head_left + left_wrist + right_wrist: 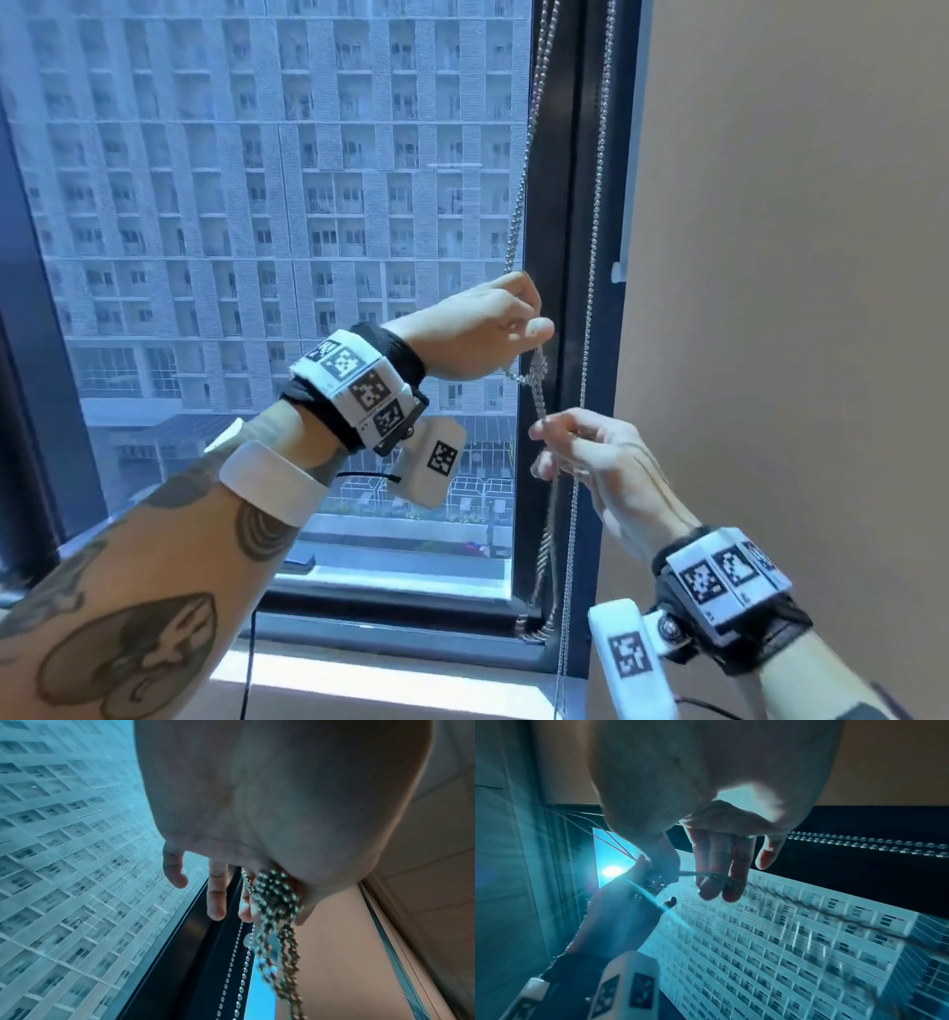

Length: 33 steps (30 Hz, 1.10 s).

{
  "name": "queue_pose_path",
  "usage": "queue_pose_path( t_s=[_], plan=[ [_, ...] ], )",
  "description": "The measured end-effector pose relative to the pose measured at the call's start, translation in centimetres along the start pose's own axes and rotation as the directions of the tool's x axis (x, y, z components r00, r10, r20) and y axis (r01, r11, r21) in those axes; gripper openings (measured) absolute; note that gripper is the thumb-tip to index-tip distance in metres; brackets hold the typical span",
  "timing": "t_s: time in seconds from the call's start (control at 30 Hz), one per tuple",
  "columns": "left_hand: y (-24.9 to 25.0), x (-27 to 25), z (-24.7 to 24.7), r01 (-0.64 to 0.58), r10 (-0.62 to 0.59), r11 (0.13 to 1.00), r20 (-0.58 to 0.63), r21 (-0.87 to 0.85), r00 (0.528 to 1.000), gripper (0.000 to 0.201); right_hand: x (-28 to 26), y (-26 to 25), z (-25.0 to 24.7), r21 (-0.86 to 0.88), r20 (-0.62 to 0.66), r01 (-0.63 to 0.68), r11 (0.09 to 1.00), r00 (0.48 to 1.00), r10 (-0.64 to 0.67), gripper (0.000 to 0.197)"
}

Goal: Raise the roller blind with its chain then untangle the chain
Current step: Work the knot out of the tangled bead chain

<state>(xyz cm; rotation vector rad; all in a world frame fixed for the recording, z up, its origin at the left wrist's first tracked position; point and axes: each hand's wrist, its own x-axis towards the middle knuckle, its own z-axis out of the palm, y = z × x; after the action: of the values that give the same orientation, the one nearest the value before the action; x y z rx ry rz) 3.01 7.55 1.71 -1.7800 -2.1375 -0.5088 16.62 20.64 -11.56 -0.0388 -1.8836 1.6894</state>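
The metal bead chain (pixel 524 195) hangs in front of the dark window frame, and its strands bunch into a tangle (pixel 537 371). My left hand (pixel 513 329) pinches the chain just above the tangle, thumb against fingers. In the left wrist view the knotted beads (pixel 276 898) hang from under my left palm (pixel 270 811). My right hand (pixel 565 442) is just below and pinches the twisted strands under the tangle. In the right wrist view the twisted chain (pixel 713 877) crosses my right fingers (pixel 716 866). The blind itself is out of view above.
A second pair of straight chain strands (pixel 595 231) hangs right of the tangle, close to the window frame (pixel 562 205). The beige wall (pixel 796 257) is at the right with a small white clip (pixel 618 271). The windowsill (pixel 390 678) lies below, crossed by a thin black cable (pixel 250 663).
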Motion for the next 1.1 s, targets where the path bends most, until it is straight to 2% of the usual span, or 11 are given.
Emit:
queue_pose_path(
  t_s=[0.1, 0.23, 0.4, 0.6, 0.73, 0.8, 0.87, 0.93, 0.97, 1.03, 1.1],
  plan=[
    [0.3, 0.3, 0.9, 0.001, -0.001, 0.999, -0.002, 0.043, 1.000, 0.047, 0.6, -1.6, 0.3, 0.125, -0.023, 0.043, 0.991, 0.999, -0.041, 0.025],
    [0.6, 0.4, 1.3, -0.011, 0.012, 1.000, -0.016, 0.024, 1.000, 0.045, 0.6, -2.4, 1.5, 0.270, -0.107, 0.035, 0.962, 0.994, -0.006, 0.013],
    [0.1, 0.1, 1.3, 0.015, -0.015, 1.000, -0.020, 0.009, 1.000, 0.036, 0.1, 0.0, 1.1, 0.049, -0.234, -0.006, 0.999, 0.972, 0.017, 0.016],
    [-0.1, -0.2, 1.9, -0.020, 0.016, 0.998, -0.068, -0.057, 0.998, 0.017, 0.1, 0.7, 0.8, 0.057, -0.161, -0.009, 0.998, 0.987, 0.018, 0.019],
    [-0.2, -0.8, 3.4, -0.075, 0.056, 0.989, -0.144, -0.130, 0.988, 0.010, 0.7, 0.4, 0.9, 0.033, -0.230, 0.032, 0.999, 0.973, -0.024, 0.026],
    [-0.4, -1.3, 4.4, -0.146, 0.077, 0.963, -0.290, -0.226, 0.954, 0.002, 0.9, 1.0, 0.8, -0.090, -0.291, 0.045, 0.995, 0.954, -0.069, 0.032],
    [-0.3, -1.7, 5.6, -0.205, 0.051, 0.943, -0.497, -0.261, 0.866, 0.017, 0.8, 1.8, 0.8, -0.159, -0.314, 0.042, 0.986, 0.945, -0.090, 0.029],
    [-0.2, -1.6, 6.6, -0.196, -0.041, 0.933, -0.630, -0.303, 0.775, 0.027, 0.6, 2.3, 0.8, -0.182, -0.320, 0.048, 0.982, 0.942, -0.105, 0.025],
    [-0.1, -1.6, 7.0, -0.154, -0.113, 0.923, -0.630, -0.352, 0.768, 0.029, 0.4, 2.3, 0.9, -0.199, -0.326, 0.052, 0.979, 0.938, -0.116, 0.024],
    [-0.2, -1.4, 7.5, -0.031, -0.227, 0.878, -0.471, -0.478, 0.852, 0.029, 0.1, 2.1, 1.0, -0.235, -0.358, 0.038, 0.971, 0.926, -0.122, 0.026],
    [-0.4, -1.4, 8.3, 0.006, -0.189, 0.850, -0.296, -0.527, 0.936, 0.025, -0.3, 2.2, 1.0, -0.269, -0.369, -0.020, 0.963, 0.926, -0.084, 0.033]
  ],
)
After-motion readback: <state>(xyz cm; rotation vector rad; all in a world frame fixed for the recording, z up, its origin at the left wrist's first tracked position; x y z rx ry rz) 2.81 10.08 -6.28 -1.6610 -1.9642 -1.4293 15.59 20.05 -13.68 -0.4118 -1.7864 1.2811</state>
